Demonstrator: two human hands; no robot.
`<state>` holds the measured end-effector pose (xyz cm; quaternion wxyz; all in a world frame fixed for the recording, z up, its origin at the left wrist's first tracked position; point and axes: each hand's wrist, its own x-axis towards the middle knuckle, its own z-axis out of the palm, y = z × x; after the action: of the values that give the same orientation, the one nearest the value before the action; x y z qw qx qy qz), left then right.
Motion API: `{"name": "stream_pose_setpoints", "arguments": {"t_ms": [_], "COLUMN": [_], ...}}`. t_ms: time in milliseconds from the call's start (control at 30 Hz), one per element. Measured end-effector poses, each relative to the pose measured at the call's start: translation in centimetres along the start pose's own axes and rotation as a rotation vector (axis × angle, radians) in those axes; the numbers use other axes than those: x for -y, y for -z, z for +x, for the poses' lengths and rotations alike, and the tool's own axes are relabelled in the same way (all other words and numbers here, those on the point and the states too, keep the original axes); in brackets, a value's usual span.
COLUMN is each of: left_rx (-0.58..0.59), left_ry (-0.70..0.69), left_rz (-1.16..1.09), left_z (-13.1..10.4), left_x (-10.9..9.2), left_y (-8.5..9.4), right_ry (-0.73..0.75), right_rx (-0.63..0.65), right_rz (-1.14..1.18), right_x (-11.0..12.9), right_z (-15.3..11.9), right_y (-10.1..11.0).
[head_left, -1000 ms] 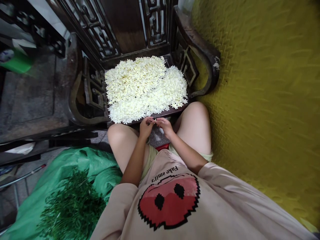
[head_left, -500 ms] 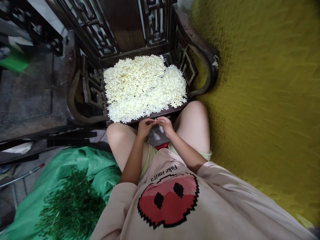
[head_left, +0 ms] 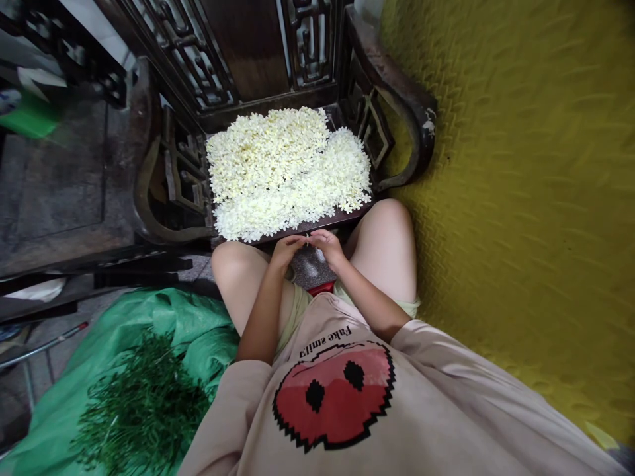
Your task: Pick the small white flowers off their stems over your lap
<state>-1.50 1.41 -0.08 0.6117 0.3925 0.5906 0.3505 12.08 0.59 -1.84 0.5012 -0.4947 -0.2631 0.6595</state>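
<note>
A wide layer of white and pale yellow flowers (head_left: 278, 165) covers the seat of the dark carved chair. Just in front of the seat edge (head_left: 342, 217), between my knees, my two hands meet at the fingertips. My left hand (head_left: 288, 249) has its fingers pinched together. Facing it, my right hand (head_left: 326, 246) is also pinched. A tiny pale flower (head_left: 307, 238) shows between the fingertips of both hands; its details are too small to make out.
The chair's curved armrests (head_left: 421, 132) rise on both sides. At the lower left, green stems (head_left: 143, 403) lie on a green sheet (head_left: 69, 390). A yellow textured surface (head_left: 526, 198) fills the right. A dark wooden surface (head_left: 64, 178) stands at the left.
My left hand has shifted slightly to the left and its fingers have changed position a little. My right hand has stayed nearly in place.
</note>
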Motion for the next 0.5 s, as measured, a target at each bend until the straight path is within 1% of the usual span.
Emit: {"name": "stream_pose_setpoints", "arguments": {"t_ms": [267,500], "left_rx": [0.026,0.018], "left_ry": [0.083,0.072], "left_rz": [-0.034,-0.037], "left_z": [0.21,0.21], "left_x": [0.30,0.41], "left_y": [-0.07,-0.02], "right_ry": [-0.020,-0.028], "right_rx": [-0.028,-0.020], "right_rz": [-0.011,0.001], "right_x": [0.35,0.34], "right_z": [-0.20,-0.22], "right_y": [-0.09,-0.17]}}
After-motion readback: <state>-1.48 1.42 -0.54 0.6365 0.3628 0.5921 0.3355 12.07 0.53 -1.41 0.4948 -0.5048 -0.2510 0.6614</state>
